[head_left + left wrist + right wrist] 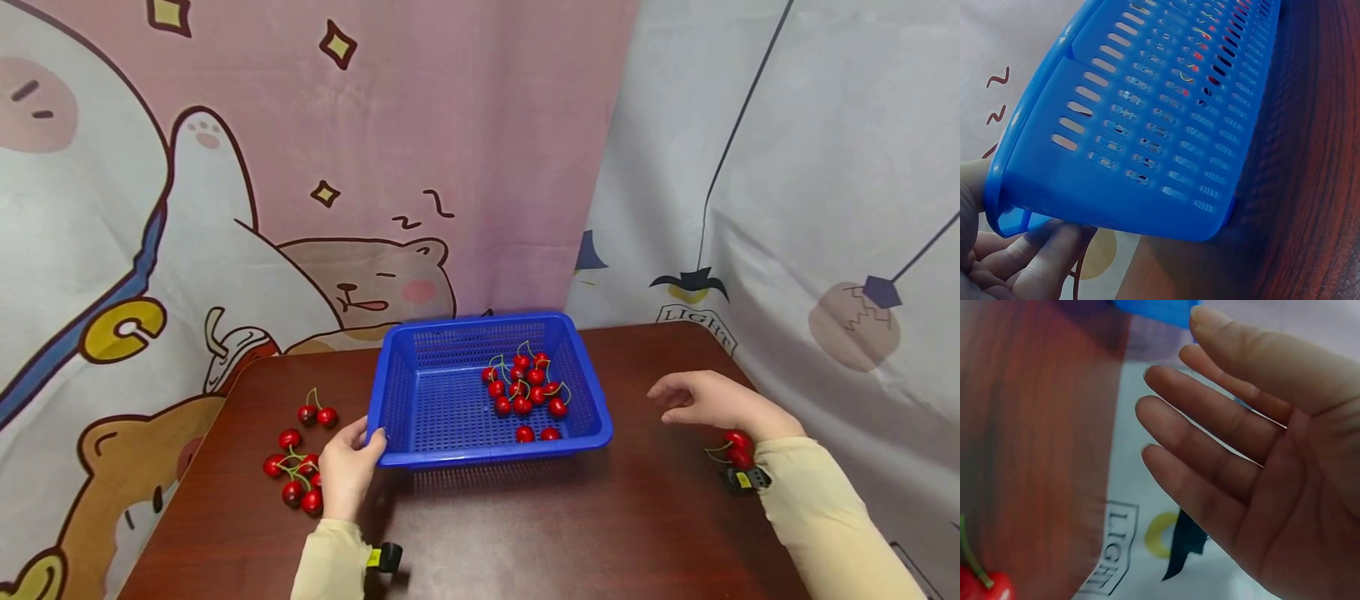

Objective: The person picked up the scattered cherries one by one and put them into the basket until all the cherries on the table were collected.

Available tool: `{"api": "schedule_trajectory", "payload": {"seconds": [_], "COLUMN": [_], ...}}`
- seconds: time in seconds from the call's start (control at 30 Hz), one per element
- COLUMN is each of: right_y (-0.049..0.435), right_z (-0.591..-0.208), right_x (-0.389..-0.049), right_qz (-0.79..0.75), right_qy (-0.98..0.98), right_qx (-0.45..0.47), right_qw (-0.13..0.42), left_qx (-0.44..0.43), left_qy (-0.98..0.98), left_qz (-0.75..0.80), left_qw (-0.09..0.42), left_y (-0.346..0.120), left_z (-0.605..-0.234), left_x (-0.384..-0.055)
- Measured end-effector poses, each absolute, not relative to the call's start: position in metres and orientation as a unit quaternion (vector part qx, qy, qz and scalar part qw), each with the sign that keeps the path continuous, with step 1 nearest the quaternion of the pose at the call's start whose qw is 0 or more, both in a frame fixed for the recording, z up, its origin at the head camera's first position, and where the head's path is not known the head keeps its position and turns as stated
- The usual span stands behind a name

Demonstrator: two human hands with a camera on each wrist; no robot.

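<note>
A blue perforated plastic basket is at the middle of the table, with several red cherries on stems gathered in its right half. My left hand grips the basket's near left corner, thumb over the rim and fingers beneath it, as the left wrist view shows. To the right of the basket my right hand is held over the table, its fingers relaxed and slightly bent. Its palm holds nothing in the right wrist view. A pair of cherries lies by the right wrist, partly hidden by it.
Left of the basket, several cherries lie in a cluster beside my left hand, with another pair behind them. The brown wooden table backs onto a printed cartoon curtain.
</note>
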State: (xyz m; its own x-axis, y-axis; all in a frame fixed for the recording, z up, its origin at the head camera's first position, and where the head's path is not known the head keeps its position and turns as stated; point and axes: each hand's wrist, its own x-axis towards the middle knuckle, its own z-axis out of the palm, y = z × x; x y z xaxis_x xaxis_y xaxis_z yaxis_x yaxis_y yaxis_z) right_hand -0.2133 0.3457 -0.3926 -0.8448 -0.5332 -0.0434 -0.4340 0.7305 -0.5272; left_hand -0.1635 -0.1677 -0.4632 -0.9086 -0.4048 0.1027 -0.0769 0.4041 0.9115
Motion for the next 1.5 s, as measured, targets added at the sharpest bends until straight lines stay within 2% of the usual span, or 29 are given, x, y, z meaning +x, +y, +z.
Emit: {"api": "schedule_trajectory", "payload": {"seconds": [0.53,0.87,1.5], "right_y": [0.375,0.387,0.389], "right_z": [-0.431,-0.451,-0.468], "right_x": [-0.197,-0.197,-0.194], "right_qz": [-0.190,-0.096,-0.012], "right_qy": [0.953,0.969,0.976], "right_qx": [-0.219,-0.220,-0.216], "right_qw": [0.086,0.048,0.009], "left_qx": [0.141,0.142,0.139], "left_qy": [-0.822,-0.825,-0.824], "left_qz": [-0.529,-0.524,-0.523], "left_qw": [0.155,0.158,0.168], "left_y": [-0.169,-0.169,-0.167], "left_z": [-0.463,-0.463,-0.464], "left_x": [-0.162,-0.163,-0.164]}}
